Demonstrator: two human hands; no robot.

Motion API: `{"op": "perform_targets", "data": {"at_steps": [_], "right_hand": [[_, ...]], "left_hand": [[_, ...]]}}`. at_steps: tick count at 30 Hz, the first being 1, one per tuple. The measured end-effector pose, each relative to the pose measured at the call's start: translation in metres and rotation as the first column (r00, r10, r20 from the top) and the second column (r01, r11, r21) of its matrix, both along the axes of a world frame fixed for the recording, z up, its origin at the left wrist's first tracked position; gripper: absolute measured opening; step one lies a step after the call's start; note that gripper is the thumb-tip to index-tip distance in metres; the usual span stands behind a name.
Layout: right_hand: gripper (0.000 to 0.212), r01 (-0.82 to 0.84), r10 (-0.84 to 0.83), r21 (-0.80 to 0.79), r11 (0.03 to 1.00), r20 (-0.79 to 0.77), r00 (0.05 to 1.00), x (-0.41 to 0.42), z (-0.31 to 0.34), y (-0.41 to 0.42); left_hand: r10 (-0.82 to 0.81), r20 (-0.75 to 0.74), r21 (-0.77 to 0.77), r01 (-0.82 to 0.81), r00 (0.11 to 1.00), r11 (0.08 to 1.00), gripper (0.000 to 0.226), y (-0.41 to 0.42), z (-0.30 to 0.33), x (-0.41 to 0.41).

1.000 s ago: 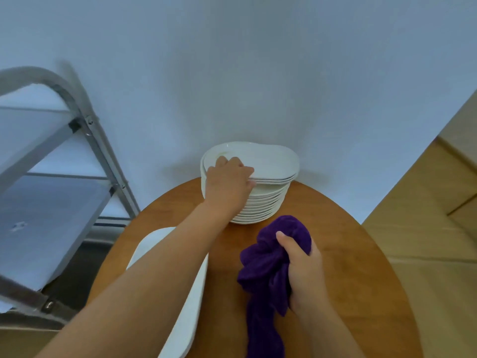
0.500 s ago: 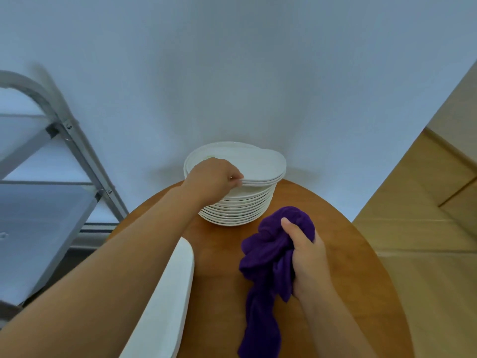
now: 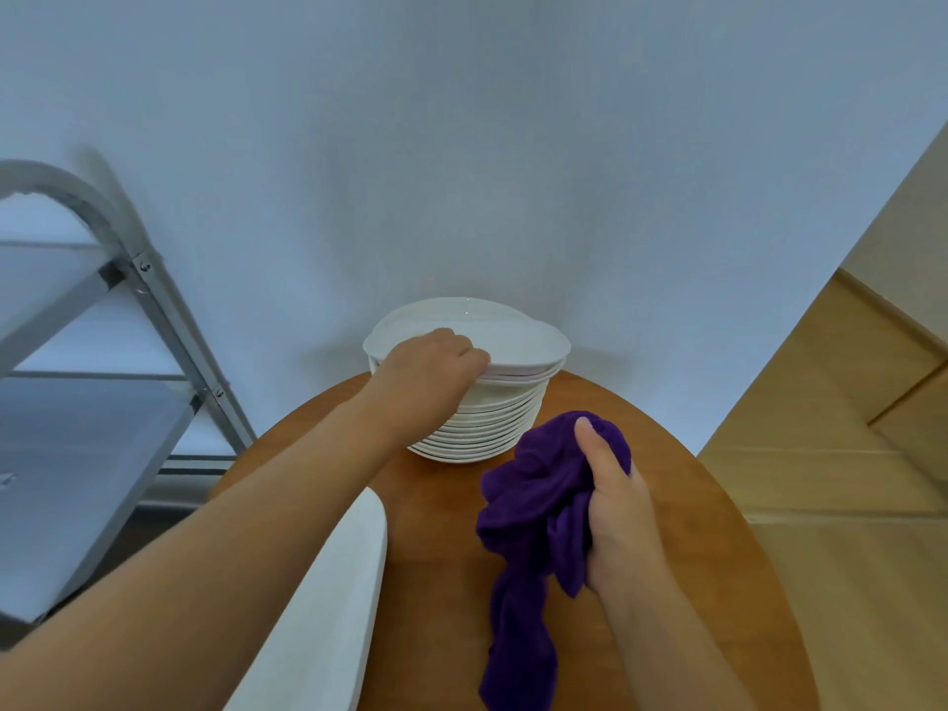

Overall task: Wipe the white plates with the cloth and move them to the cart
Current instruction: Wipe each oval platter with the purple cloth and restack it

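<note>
The left hand point(image 3: 433, 359) is laid over the near rim of the top plate point(image 3: 505, 337) of the stack of white plates point(image 3: 487, 418), with the fingers curled around its edge, so the plate is gripped, probably in order to be lifted off alone while the others stay below it. The top plate sits a little shifted to the side away from this hand, which makes its edge easier to catch. The right hand point(image 3: 613, 500) is kept nearer to the body, and the purple cloth point(image 3: 538, 505) is bunched inside its closed fingers, with the thumb pressed on top and a long tail hanging down onto the round wooden table point(image 3: 718, 582); it seems to be held ready for wiping. The cart point(image 3: 92, 413) stands beyond the left forearm, well apart from the stack, and a white chair back point(image 3: 328, 597) is seen just under that arm.
</note>
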State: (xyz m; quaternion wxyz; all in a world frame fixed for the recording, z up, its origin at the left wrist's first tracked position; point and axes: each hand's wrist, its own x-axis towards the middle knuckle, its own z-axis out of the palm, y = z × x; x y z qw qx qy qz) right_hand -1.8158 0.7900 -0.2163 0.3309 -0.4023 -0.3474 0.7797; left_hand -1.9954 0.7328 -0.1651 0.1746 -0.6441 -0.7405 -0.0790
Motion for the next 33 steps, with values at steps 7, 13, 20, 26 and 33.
{"op": "perform_targets", "data": {"at_steps": [7,13,20,26,33], "right_hand": [[0.049,-0.054,0.052,-0.019,0.998,-0.09,0.995,-0.006,0.033,0.002],[0.017,-0.063,0.064,-0.052,0.997,0.023,0.998,0.026,0.033,-0.017],[0.033,-0.137,0.14,-0.099,0.986,0.026,0.99,0.088,0.035,-0.043],[0.053,-0.285,0.285,-0.015,0.958,0.111,0.952,0.13,0.042,-0.074],[0.022,-0.084,-0.023,0.392,0.916,0.259,0.966,0.163,0.064,-0.089]], "left_hand": [[-0.257,-0.165,0.28,0.295,0.952,0.914,0.015,-0.041,-0.006,0.024],[-0.177,-0.206,0.339,0.24,0.962,0.91,0.024,-0.082,-0.017,0.066],[0.088,0.992,-0.01,-0.649,0.088,0.761,0.06,-0.143,-0.01,0.102],[-0.268,0.331,-0.128,-0.325,-0.905,0.937,0.047,-0.18,-0.007,0.131],[-0.409,0.307,-0.039,-0.441,-0.859,0.897,0.035,-0.206,-0.018,0.176]]}}
